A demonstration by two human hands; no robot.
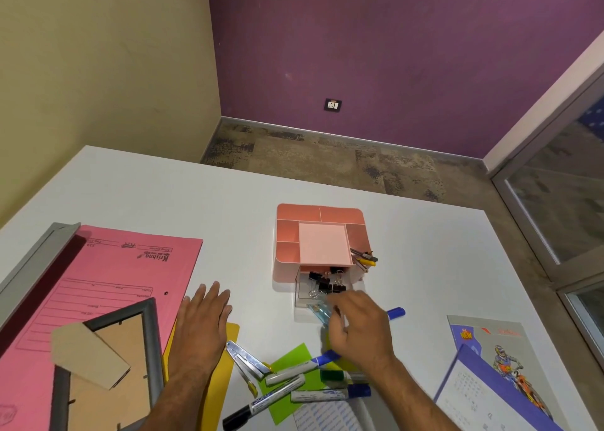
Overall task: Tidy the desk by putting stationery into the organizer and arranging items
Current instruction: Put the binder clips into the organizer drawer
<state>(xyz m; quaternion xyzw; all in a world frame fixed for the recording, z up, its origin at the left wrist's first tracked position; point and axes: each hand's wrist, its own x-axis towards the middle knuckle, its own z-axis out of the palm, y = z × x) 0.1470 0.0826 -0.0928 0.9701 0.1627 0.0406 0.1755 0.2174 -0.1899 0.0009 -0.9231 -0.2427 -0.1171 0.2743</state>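
A pink desk organizer (pixel 287 231) stands mid-table, its clear front drawer (pixel 305 295) pulled out and holding several black binder clips (pixel 328 283). Pens (pixel 364 257) stick out of its right compartment. My right hand (pixel 358 327) hovers just in front of the drawer, fingers curled round a small clear packet (pixel 319 310). My left hand (pixel 204 319) rests flat on the table, fingers straight, partly over a yellow sheet (pixel 225 365). Several markers (pixel 287 385) and a metal stapler (pixel 246 360) lie near a green sticky pad (pixel 289 360) at the front.
A pink file folder (pixel 114 273) and a grey photo frame (pixel 147 332), back up, cover the left side. A blue marker (pixel 396 313) lies behind my right hand. A notebook and desk calendar (pixel 490 375) sit at the right front. The table's far edge borders carpeted floor.
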